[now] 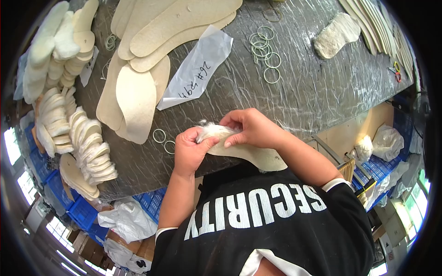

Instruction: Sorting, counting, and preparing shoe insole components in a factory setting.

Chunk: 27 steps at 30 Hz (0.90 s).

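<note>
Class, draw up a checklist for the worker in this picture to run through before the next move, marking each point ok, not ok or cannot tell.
1. Left hand gripping the fleecy insole: ok.
2. Right hand on the same insole: ok, its thumb rests on the surface.
3. A hand free: not ok, both are occupied.
4. Underside of the insole sound: cannot tell, it is hidden.
5. Scissors clear of the hands: ok, near the table's right edge.
6. White sheet clear of the hands: ok.
</note>
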{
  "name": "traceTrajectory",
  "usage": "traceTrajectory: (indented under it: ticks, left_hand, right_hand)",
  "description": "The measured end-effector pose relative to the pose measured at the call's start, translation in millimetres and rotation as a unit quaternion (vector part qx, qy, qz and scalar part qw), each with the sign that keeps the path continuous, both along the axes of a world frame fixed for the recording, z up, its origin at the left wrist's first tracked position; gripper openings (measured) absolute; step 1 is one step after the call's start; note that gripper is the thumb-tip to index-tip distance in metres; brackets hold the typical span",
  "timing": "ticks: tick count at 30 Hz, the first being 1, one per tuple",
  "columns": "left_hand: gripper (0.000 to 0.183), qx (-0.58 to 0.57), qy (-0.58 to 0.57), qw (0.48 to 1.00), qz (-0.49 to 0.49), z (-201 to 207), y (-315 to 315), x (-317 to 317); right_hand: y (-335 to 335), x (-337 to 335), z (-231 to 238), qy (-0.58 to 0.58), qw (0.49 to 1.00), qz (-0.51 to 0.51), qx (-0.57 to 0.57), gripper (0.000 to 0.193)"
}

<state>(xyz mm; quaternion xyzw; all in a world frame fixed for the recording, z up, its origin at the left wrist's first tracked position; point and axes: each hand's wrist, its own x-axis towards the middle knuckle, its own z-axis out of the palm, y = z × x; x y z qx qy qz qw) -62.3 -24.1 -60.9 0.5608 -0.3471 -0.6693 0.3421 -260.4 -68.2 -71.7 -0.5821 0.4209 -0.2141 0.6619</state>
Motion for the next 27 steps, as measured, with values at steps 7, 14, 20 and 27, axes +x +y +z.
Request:
traceTrajectory:
  ticks: [7, 14, 20, 27]
  left_hand:
    - [0.009, -0.043, -0.027, 0.997, -0.056, 0, 1, 5]
    - [0.018, 0.048, 0.094, 0.986, 0.131, -7, 6, 8]
    - [0.026, 0.007, 0.089, 0.994, 0.064, -6, 2, 16]
    - [0.038, 0.031, 0.191, 0.976, 0.104, 21, -15, 9]
  right_hand:
    - [8, 12, 10, 0.067, 0.996, 0.033, 0.057, 0.024]
    - [5, -8, 6, 0.114, 0.988, 0.105, -0.015, 0.030]
    - [9, -8, 8, 0.114, 0.986, 0.074, 0.101, 0.029]
    - [8, -16, 0, -0.054, 0.939, -0.031, 0.338, 0.028]
